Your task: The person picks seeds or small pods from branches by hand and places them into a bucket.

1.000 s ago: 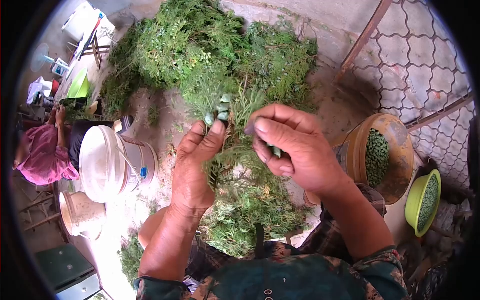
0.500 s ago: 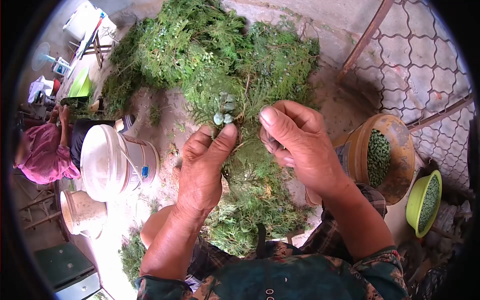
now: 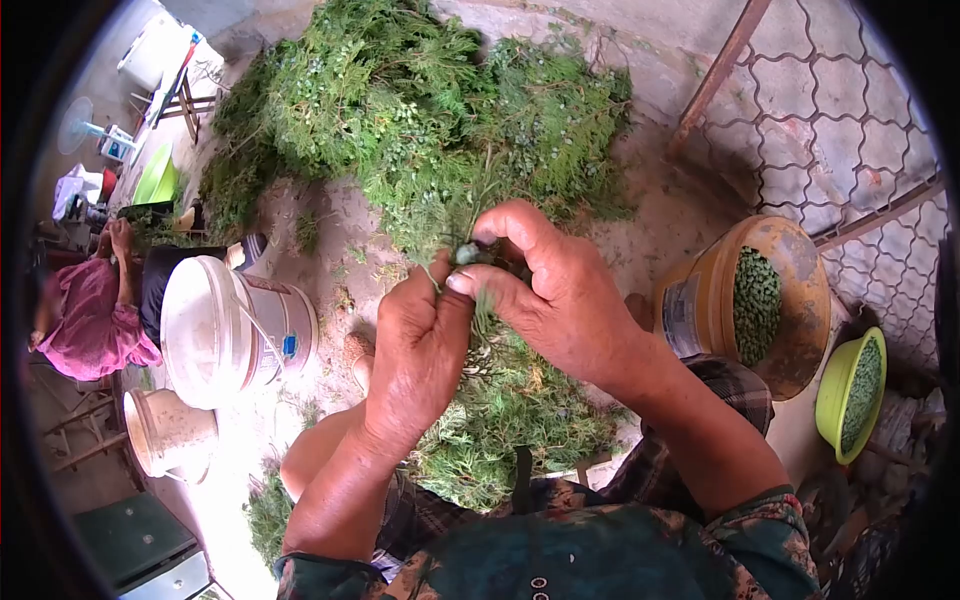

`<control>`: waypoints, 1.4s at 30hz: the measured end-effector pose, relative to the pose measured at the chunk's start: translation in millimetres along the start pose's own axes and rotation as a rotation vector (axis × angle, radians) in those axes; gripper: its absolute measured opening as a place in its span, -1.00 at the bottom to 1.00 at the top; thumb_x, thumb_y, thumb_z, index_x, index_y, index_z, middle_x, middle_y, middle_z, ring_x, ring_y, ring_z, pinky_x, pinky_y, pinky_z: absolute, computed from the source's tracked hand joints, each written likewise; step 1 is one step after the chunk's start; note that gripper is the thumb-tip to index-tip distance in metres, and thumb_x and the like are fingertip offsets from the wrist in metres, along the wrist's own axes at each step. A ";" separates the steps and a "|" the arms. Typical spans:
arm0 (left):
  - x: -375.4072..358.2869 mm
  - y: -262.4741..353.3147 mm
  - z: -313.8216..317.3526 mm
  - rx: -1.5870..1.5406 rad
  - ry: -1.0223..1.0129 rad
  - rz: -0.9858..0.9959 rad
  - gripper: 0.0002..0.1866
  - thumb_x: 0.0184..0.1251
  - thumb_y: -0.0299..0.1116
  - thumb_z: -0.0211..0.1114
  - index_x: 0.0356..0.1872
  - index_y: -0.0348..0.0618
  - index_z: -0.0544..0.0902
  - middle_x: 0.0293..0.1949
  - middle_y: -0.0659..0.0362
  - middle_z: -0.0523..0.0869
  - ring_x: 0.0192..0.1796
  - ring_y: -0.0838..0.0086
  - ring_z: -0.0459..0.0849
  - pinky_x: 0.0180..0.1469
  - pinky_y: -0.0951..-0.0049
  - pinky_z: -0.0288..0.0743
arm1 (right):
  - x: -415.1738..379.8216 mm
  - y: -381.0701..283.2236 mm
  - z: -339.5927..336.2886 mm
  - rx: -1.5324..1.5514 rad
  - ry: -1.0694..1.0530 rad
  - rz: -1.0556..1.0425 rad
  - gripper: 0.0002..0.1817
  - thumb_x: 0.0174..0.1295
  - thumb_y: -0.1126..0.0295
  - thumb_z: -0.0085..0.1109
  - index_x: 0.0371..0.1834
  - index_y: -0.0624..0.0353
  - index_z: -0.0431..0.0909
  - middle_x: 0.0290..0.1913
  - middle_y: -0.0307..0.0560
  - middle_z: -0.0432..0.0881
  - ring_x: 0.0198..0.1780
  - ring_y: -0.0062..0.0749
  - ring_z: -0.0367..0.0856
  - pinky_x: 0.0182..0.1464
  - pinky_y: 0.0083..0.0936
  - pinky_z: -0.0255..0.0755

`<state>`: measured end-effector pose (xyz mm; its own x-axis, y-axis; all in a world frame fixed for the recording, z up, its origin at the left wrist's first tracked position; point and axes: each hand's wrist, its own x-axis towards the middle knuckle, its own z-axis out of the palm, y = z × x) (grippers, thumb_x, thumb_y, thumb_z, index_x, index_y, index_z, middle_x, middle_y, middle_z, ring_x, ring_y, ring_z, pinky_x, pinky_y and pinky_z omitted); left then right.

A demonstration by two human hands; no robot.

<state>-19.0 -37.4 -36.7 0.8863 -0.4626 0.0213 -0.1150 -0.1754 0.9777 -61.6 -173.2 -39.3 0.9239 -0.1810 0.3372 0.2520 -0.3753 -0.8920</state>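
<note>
In front of my chest, my left hand is closed on a leafy evergreen sprig, with thumb and fingers pinched together. My right hand has come in beside it, thumb and forefinger closed around small blue-green seed cones on the sprig. The fingertips of the two hands nearly touch, and part of the sprig is hidden behind them. Beyond the hands lies a large heap of cut evergreen branches, dotted with the same pale cones. More loose greenery lies below, between my knees.
To the right, a tilted tan bucket contains green cones, near a lime-green basin of more. A white bucket and a smaller pail stand left. Another person sits beyond. Wire mesh leans upper right.
My right hand has moved left to the sprig and closed its fingers on the cones. The left hand has stayed nearly in place, still gripping the sprig.
</note>
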 end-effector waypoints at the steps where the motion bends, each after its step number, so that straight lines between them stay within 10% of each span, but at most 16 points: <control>1: 0.3 -0.2 -2.1 0.130 -0.046 0.120 -0.89 0.32 -0.52 0.04 -0.31 -0.39 0.47 -0.60 0.16 0.49 -0.51 0.52 0.44 -0.48 0.47 0.31 | 0.1 0.1 -0.7 0.038 -0.033 0.034 -0.74 0.14 0.36 0.17 -0.26 0.24 0.31 -0.47 0.17 0.51 -0.47 0.01 0.54 -0.43 -0.33 0.37; 7: -0.6 3.1 -3.6 0.316 -0.107 0.211 -0.91 0.27 -0.54 0.09 -0.42 -0.35 0.47 -0.68 0.11 0.48 -0.61 0.46 0.46 -0.56 0.43 0.28 | 0.7 7.8 -0.5 0.202 -0.043 0.043 -0.79 0.17 0.38 0.14 -0.40 0.28 0.35 -0.61 -0.01 0.41 -0.61 -0.42 0.34 -0.51 -0.49 0.28; 11: -4.0 -5.4 -6.7 -0.215 -0.054 -0.059 -0.92 0.31 -0.47 0.12 -0.36 -0.24 0.53 -0.52 0.27 0.55 -0.46 0.64 0.49 -0.44 0.61 0.35 | 4.4 -9.2 -11.2 0.434 -0.105 0.202 -0.88 0.22 0.41 0.09 -0.32 0.21 0.40 -0.54 -0.31 0.35 -0.51 -0.80 0.21 -0.54 -0.76 0.14; 14: -4.1 1.3 -7.8 -0.321 0.015 -0.167 -0.94 0.31 -0.44 0.12 -0.26 -0.14 0.55 -0.41 0.22 0.63 -0.42 0.60 0.57 -0.44 0.64 0.42 | 7.1 -19.7 -20.3 0.759 -0.076 0.571 -0.87 0.20 0.36 0.06 -0.33 0.16 0.39 -0.55 -0.28 0.37 -0.57 -0.75 0.22 -0.64 -0.73 0.11; 20: -2.4 12.0 -7.1 -0.414 0.053 -0.421 -0.88 0.35 -0.35 0.10 -0.29 -0.15 0.56 -0.45 0.43 0.50 -0.36 0.77 0.36 -0.26 0.69 0.28 | 4.1 -14.7 -24.7 1.142 -0.075 0.624 -0.76 0.20 0.19 0.00 -0.42 0.11 0.28 -0.61 -0.22 0.33 -0.76 -0.72 0.05 -0.69 -0.75 0.00; 29: -2.1 8.1 -7.9 -0.334 0.010 -0.202 -0.83 0.31 -0.32 0.18 -0.50 -0.06 0.51 -0.54 0.48 0.42 -0.42 0.79 0.29 -0.32 0.73 0.20 | 1.0 -20.0 -12.3 0.479 -0.058 0.346 -0.80 0.22 0.49 0.08 -0.11 0.25 0.39 -0.55 -0.44 0.31 -0.49 -0.85 0.20 -0.48 -0.81 0.11; 42: -1.1 7.5 -13.7 -0.412 -0.115 -0.168 -0.87 0.33 -0.33 0.13 -0.28 -0.15 0.57 -0.42 0.40 0.55 -0.34 0.79 0.37 -0.30 0.72 0.25 | 0.0 -13.5 -12.2 0.379 -0.108 0.208 -0.85 0.18 0.47 0.11 -0.32 0.29 0.35 -0.51 -0.29 0.35 -0.45 -0.71 0.26 -0.45 -0.64 0.24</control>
<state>-14.7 -26.3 -26.6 0.8193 -0.5548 -0.1448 0.2344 0.0935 0.9676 -68.5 -179.3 -23.5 0.9858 -0.1134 0.1238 0.1272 0.0225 -0.9916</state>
